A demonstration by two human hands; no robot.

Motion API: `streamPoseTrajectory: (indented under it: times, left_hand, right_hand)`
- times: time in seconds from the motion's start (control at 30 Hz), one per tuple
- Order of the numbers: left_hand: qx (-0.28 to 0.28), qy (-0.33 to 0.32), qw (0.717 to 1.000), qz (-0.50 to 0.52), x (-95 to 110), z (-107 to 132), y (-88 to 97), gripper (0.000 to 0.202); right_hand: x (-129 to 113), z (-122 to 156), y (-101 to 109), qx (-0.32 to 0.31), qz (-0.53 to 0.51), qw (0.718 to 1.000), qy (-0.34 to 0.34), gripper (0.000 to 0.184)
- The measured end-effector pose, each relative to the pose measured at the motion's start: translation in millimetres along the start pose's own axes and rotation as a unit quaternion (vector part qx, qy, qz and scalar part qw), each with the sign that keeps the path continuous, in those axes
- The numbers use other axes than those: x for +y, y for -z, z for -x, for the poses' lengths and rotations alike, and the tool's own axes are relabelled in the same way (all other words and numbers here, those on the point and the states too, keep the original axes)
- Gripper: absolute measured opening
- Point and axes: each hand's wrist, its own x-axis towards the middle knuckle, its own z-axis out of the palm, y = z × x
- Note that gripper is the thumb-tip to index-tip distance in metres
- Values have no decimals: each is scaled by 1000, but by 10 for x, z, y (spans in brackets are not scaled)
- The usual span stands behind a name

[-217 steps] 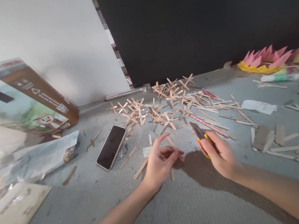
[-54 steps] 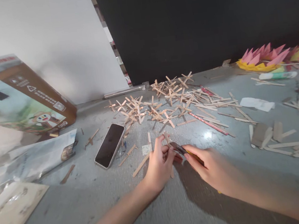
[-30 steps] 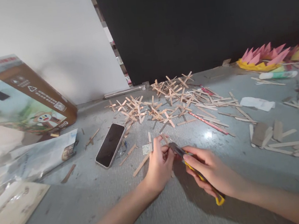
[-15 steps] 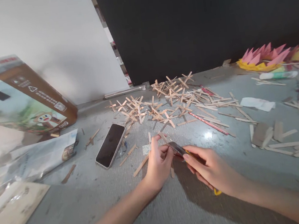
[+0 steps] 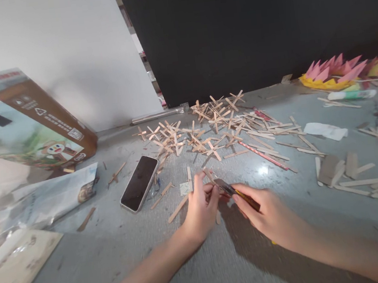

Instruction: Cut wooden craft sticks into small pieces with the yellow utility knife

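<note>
My left hand is closed on a wooden craft stick, whose end pokes up past the fingertips. Wrapped around a utility knife, my right hand keeps the dark blade end against or very near the stick; exact contact is too small to make out. The two hands almost meet over the grey table. Loose sticks lie under and left of my left hand, one beside the wrist. A small pale scrap sits just beyond it.
A phone lies left of my hands. Behind them spreads a pile of crossed craft sticks with a red patterned strip. More sticks, a glue stick and pink paper crowns are right. A printed box stands left.
My right hand has turned slightly and tilted the knife, so its yellow tail end is now mostly hidden. The stick in my left hand has shifted a little.
</note>
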Motion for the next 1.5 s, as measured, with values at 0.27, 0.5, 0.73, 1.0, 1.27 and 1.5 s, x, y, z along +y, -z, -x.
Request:
streamPoseTrajectory:
  times: [0.27,0.5,0.73,1.0,1.27,1.5]
  left_hand:
    - [-12,-23,996,-83,-31,15,46,35]
    - [-13,-32,995,-93,-43,16,48,34]
    - [-14,-37,998,-58,-16,8,28,25]
    - [6,-2,998,60,56,-19,-23,34]
    - [1,29,993,117,94,-59,-25,42]
    - [6,29,996,82,64,-79,-1,39]
  right_hand:
    - [0,-22,-7,-21,-24,999,-27,34]
    - [-5,9,-8,-75,-175,975,-116,37]
    - [-29,32,-92,-103,-371,907,-170,34]
    - [0,4,-56,-125,-528,823,-167,26]
    - [94,-112,-42,-56,-463,872,-148,35]
    - [102,-68,-38,-59,-330,934,-122,43]
